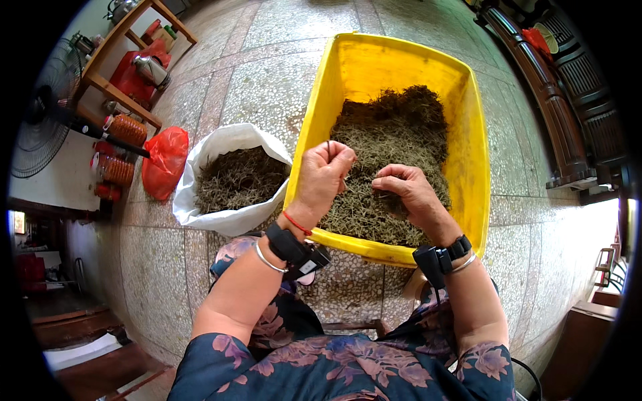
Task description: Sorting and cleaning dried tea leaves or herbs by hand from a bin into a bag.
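Note:
A deep yellow plastic tub [476, 134] stands on the floor in front of me, its bottom covered by a thick heap of dried, grey-green plant sprigs [381, 130]. Over the tub's left side, my left hand [322, 175] is closed with thumb and forefinger pinched together. Whatever it pinches is too small to make out. My right hand [418, 200] hovers low over the near part of the heap, fingers curled around a small dark bunch of the sprigs. Left of the tub sits an open white woven sack [231, 217], filled with similar but browner dried sprigs [241, 179].
Beside the sack lies a red plastic bag [164, 164]. A standing fan [50, 107], orange-filled jars [124, 130] and a wooden rack [120, 90] with a metal flask line the left. A dark carved wooden bench [535, 87] stands at right on the speckled tile floor [267, 47].

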